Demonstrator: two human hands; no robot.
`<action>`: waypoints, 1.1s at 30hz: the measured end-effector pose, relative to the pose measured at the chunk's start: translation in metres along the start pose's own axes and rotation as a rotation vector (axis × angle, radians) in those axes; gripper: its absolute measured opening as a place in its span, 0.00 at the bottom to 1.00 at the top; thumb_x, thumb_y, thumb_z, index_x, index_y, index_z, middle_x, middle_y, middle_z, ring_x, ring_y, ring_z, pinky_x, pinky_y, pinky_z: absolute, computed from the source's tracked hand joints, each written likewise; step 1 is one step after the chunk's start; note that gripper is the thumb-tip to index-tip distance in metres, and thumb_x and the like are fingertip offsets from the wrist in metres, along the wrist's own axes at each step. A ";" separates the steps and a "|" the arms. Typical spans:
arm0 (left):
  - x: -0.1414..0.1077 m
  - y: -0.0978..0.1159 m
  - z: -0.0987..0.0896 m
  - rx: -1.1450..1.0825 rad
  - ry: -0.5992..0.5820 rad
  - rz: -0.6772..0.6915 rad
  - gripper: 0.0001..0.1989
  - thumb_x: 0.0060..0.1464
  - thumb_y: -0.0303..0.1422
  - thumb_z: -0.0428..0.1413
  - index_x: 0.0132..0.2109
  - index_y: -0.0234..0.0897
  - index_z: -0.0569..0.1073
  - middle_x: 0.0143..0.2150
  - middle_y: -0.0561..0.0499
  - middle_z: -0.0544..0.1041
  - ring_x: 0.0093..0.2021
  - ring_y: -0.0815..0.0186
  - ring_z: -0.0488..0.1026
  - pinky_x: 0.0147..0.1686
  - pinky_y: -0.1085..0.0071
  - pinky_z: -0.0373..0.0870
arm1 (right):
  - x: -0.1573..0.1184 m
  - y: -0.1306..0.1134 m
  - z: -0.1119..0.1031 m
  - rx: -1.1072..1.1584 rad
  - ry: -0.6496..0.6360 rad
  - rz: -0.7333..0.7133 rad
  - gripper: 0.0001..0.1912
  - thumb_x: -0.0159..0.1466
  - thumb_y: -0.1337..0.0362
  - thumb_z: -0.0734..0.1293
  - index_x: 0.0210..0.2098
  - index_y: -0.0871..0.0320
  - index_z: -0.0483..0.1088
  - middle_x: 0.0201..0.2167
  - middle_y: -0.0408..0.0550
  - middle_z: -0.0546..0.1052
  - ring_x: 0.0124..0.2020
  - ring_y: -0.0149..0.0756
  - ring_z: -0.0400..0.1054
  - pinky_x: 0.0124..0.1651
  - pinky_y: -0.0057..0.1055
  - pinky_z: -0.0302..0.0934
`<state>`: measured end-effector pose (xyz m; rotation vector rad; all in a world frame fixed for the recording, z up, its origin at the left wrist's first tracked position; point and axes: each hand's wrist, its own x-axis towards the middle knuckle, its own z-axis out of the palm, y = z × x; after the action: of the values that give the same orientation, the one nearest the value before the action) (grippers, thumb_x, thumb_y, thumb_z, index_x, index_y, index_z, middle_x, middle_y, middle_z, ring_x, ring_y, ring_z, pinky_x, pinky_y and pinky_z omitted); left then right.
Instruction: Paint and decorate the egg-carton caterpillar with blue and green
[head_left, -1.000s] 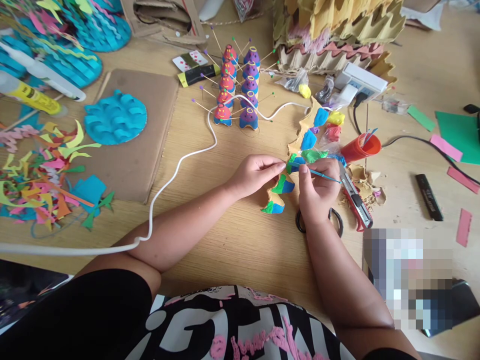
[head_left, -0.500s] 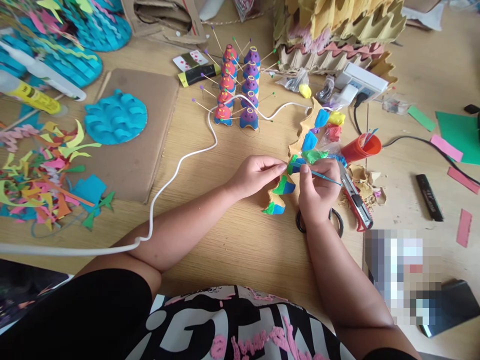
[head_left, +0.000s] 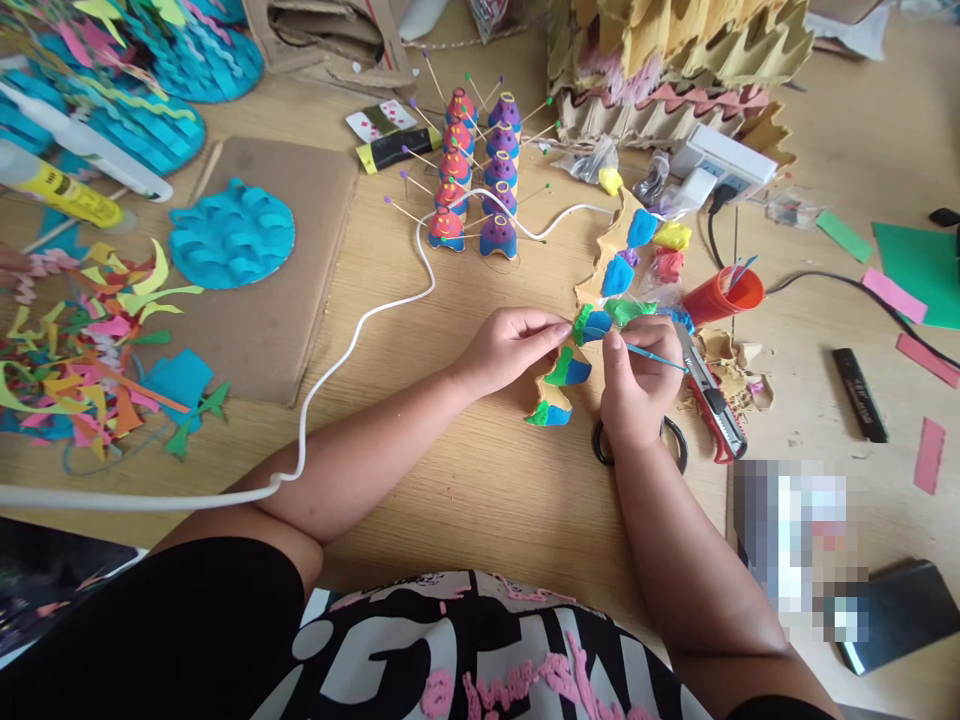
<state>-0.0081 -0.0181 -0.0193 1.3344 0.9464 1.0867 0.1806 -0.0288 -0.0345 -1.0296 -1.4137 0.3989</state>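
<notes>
My left hand (head_left: 517,350) pinches the edge of a strip of egg carton (head_left: 600,272) between thumb and fingertips. Blue and green modelling clay covers several of the strip's cups. In my right hand (head_left: 641,385) is a thin blue modelling tool (head_left: 658,358), gripped like a pen, its tip at the blue and green cup beside my left fingertips. Lumps of green clay (head_left: 626,310), red clay (head_left: 667,264) and yellow clay (head_left: 673,235) lie just beyond my right hand. Under my right wrist, black scissor handles (head_left: 679,452) show in part.
A red utility knife (head_left: 716,405) and an orange cup (head_left: 731,295) stand near my right hand. Two rows of painted carton figures (head_left: 499,237) with pins are farther back. A white cable (head_left: 352,345) crosses my left forearm. Someone's fingers (head_left: 11,258) show at the left edge.
The carton strip has turned and shifted slightly in my left hand. My right hand and the tool have moved a little down and right. Fingers have appeared at the far left.
</notes>
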 end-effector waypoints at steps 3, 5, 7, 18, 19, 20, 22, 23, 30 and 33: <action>0.000 -0.002 0.000 0.008 -0.010 0.013 0.29 0.63 0.60 0.64 0.33 0.37 0.82 0.27 0.50 0.80 0.32 0.64 0.77 0.37 0.68 0.72 | 0.000 -0.003 -0.001 -0.046 -0.034 -0.012 0.16 0.73 0.49 0.74 0.34 0.50 0.70 0.34 0.43 0.72 0.39 0.39 0.70 0.46 0.43 0.69; -0.001 -0.002 -0.001 0.011 -0.012 0.025 0.29 0.64 0.59 0.63 0.32 0.37 0.81 0.28 0.50 0.80 0.33 0.65 0.77 0.37 0.68 0.72 | 0.000 -0.004 -0.001 -0.079 -0.029 -0.021 0.16 0.73 0.50 0.73 0.34 0.50 0.70 0.34 0.43 0.72 0.39 0.39 0.70 0.47 0.44 0.69; -0.001 -0.002 -0.001 0.011 -0.012 0.036 0.28 0.65 0.58 0.63 0.32 0.36 0.81 0.28 0.51 0.80 0.33 0.65 0.77 0.38 0.69 0.72 | 0.000 -0.004 -0.001 -0.098 -0.020 -0.028 0.16 0.73 0.51 0.73 0.34 0.50 0.70 0.34 0.43 0.71 0.39 0.40 0.70 0.47 0.44 0.68; -0.001 -0.003 -0.002 0.011 -0.017 0.017 0.28 0.64 0.59 0.64 0.35 0.37 0.83 0.29 0.49 0.81 0.34 0.64 0.78 0.39 0.68 0.73 | -0.002 0.000 0.000 -0.059 0.005 -0.012 0.17 0.74 0.46 0.72 0.35 0.49 0.69 0.34 0.43 0.72 0.38 0.40 0.71 0.44 0.44 0.69; -0.001 -0.003 -0.002 0.014 -0.020 0.015 0.28 0.64 0.59 0.64 0.35 0.37 0.83 0.29 0.50 0.81 0.34 0.64 0.78 0.39 0.68 0.73 | -0.002 0.000 -0.001 -0.065 0.003 -0.004 0.18 0.73 0.46 0.72 0.35 0.49 0.70 0.34 0.43 0.72 0.39 0.40 0.71 0.45 0.44 0.69; -0.001 -0.003 -0.002 0.018 -0.022 0.012 0.28 0.65 0.59 0.64 0.35 0.37 0.83 0.29 0.50 0.81 0.34 0.64 0.78 0.39 0.68 0.73 | -0.002 0.000 -0.001 -0.072 -0.001 0.005 0.18 0.73 0.46 0.73 0.35 0.49 0.70 0.34 0.43 0.72 0.39 0.40 0.71 0.45 0.45 0.69; -0.001 -0.003 -0.002 0.026 -0.025 0.007 0.28 0.65 0.58 0.63 0.35 0.36 0.83 0.29 0.50 0.81 0.34 0.64 0.78 0.39 0.68 0.73 | -0.002 0.001 -0.001 -0.081 -0.002 0.015 0.18 0.73 0.46 0.73 0.35 0.50 0.70 0.34 0.43 0.72 0.38 0.39 0.70 0.46 0.45 0.69; -0.001 -0.003 -0.002 0.028 -0.025 0.005 0.28 0.65 0.58 0.63 0.34 0.36 0.83 0.29 0.50 0.81 0.35 0.64 0.78 0.39 0.68 0.73 | -0.002 0.001 -0.001 -0.082 0.002 0.016 0.17 0.73 0.47 0.73 0.35 0.50 0.70 0.34 0.42 0.72 0.38 0.39 0.70 0.46 0.44 0.68; 0.001 -0.007 -0.001 -0.077 0.010 -0.025 0.26 0.62 0.57 0.66 0.38 0.36 0.86 0.30 0.50 0.82 0.34 0.65 0.77 0.38 0.69 0.73 | 0.000 0.001 0.001 0.003 0.021 0.029 0.17 0.72 0.47 0.74 0.35 0.50 0.71 0.34 0.42 0.73 0.37 0.38 0.70 0.43 0.41 0.68; 0.003 -0.010 0.000 -0.167 0.065 -0.075 0.26 0.58 0.58 0.69 0.37 0.37 0.86 0.30 0.51 0.81 0.33 0.67 0.76 0.36 0.70 0.73 | 0.002 -0.002 0.002 0.033 0.022 0.038 0.18 0.72 0.47 0.75 0.34 0.51 0.71 0.34 0.41 0.72 0.36 0.36 0.70 0.41 0.38 0.67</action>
<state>-0.0065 -0.0143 -0.0292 1.1251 0.9257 1.1315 0.1788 -0.0282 -0.0323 -1.0324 -1.3657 0.4354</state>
